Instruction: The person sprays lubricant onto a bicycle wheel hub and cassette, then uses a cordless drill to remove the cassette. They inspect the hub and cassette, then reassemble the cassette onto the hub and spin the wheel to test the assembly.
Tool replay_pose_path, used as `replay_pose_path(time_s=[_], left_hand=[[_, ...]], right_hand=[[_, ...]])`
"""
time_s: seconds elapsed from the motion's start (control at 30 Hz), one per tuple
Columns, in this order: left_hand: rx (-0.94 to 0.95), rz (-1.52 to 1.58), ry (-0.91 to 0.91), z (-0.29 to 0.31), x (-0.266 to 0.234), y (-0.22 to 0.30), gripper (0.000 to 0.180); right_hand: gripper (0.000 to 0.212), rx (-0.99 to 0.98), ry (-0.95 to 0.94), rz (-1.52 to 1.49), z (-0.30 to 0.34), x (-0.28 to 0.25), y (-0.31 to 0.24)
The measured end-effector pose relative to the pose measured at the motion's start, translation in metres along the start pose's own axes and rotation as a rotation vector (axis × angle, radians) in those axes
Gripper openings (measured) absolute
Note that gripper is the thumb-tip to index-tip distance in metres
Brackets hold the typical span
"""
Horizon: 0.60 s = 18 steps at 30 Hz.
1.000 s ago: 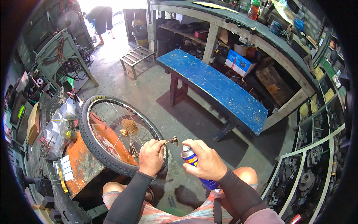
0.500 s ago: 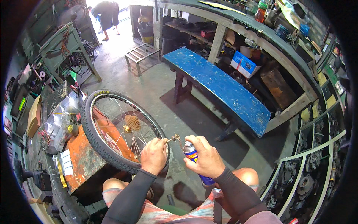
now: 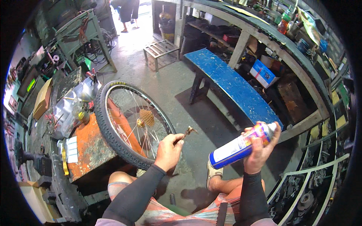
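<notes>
My left hand (image 3: 168, 153) is closed, pinching a small, grimy, rod-like metal part (image 3: 190, 130) whose uneven end sticks out past the fingertips. Its exact kind is not clear. My right hand (image 3: 259, 152) wraps round a blue and white spray can (image 3: 230, 153), lying tilted with its top up to the right, apart from the metal part. Just left of my left hand leans a bicycle wheel with a knobbly black tyre (image 3: 103, 126) and a gold-coloured cassette (image 3: 147, 117) at its hub.
An orange, paint-worn box (image 3: 92, 148) stands beside the wheel. A long blue bench (image 3: 230, 84) crosses ahead on the right, with a low metal stand (image 3: 161, 49) beyond it. Racks of metal parts (image 3: 305, 199) line the right side. A person (image 3: 126, 13) is at the bright doorway.
My right hand has swung the spray can from upright beside the metal part to tilted, farther right. My left hand, still holding the part, has shifted slightly right. The whole view has turned a little left.
</notes>
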State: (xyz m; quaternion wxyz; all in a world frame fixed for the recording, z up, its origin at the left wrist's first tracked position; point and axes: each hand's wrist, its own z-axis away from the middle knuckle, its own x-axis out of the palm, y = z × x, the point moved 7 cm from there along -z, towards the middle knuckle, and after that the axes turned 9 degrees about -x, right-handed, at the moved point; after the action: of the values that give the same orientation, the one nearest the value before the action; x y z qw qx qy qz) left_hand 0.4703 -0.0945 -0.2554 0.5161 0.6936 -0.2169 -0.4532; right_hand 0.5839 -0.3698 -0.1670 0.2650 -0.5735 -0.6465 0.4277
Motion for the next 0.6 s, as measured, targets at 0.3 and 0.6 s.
replay_pose_path(time_s=[0.3, 0.6], left_hand=[[-0.572, 0.942, -0.035, -0.015, -0.018, -0.045, 0.022], [-0.466, 1.063, 0.033, -0.019, -0.024, -0.041, 0.020]], right_hand=[[0.074, -0.009, -0.007, -0.102, -0.002, 0.019, -0.035], [0.072, -0.094, -0.700, 0.278, 0.046, 0.078, -0.028]])
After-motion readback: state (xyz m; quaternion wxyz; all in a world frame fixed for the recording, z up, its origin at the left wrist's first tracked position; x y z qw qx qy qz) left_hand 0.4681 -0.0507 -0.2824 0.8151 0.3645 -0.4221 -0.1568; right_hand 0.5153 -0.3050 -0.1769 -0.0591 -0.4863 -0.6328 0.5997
